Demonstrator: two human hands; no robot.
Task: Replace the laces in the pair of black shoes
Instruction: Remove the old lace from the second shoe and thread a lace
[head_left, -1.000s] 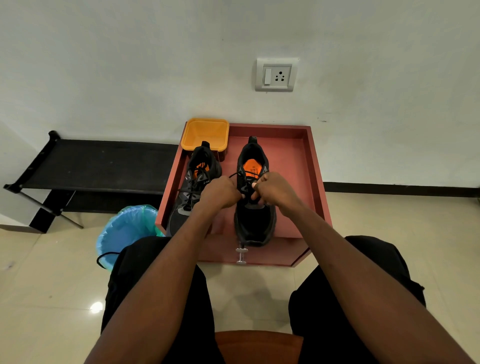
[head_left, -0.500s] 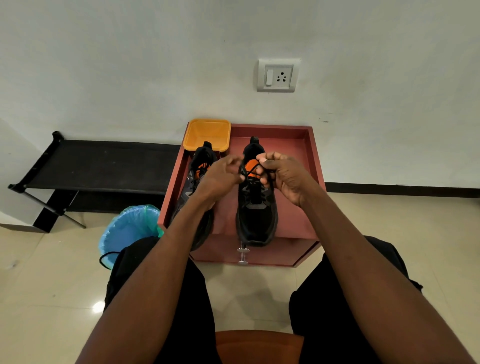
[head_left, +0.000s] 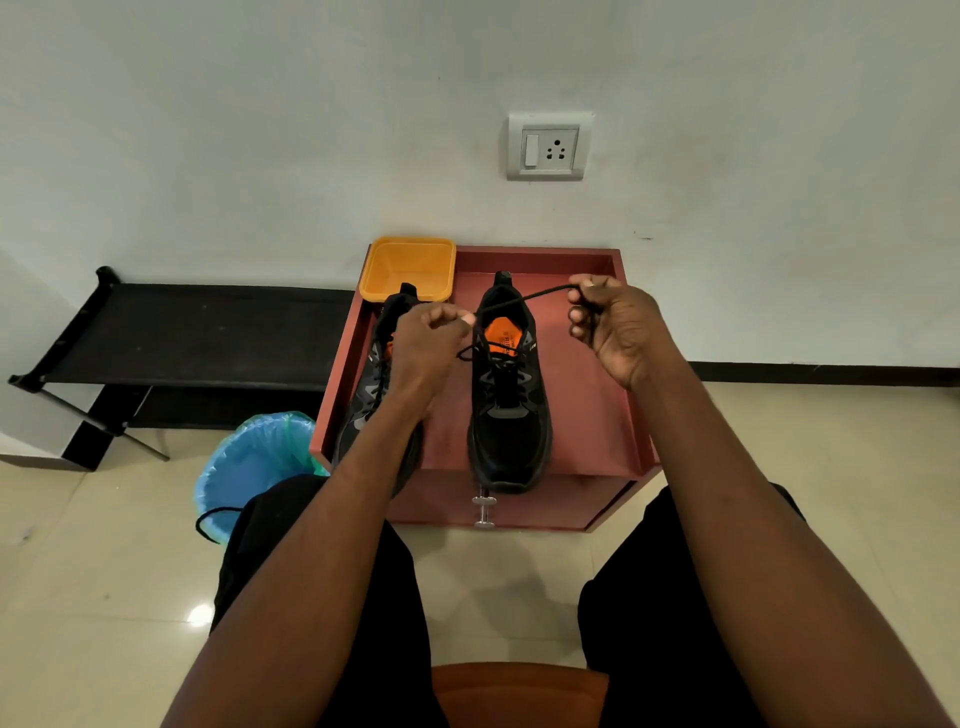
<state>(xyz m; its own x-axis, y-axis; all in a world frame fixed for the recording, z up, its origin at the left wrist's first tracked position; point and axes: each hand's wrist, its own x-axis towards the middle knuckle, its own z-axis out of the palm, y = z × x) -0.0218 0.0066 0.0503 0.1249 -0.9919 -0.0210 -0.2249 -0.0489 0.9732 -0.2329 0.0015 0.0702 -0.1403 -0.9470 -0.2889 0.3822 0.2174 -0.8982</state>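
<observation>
Both hands pinch the black lace (head_left: 524, 299) taut above the right shoe (head_left: 509, 410) on the red cabinet (head_left: 587, 395): left hand (head_left: 428, 345), right hand (head_left: 615, 325). Lace looks thin and limp, so best gripped near its ends; the left-hand pinch is partly hidden.

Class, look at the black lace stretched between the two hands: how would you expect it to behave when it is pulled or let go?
The lace is probably floppy: it runs straight only where the right hand and left hand hold it taut. Its loose end by the shoe droops in a curve. It looks thin and likely light, so pinching suffices.
</observation>
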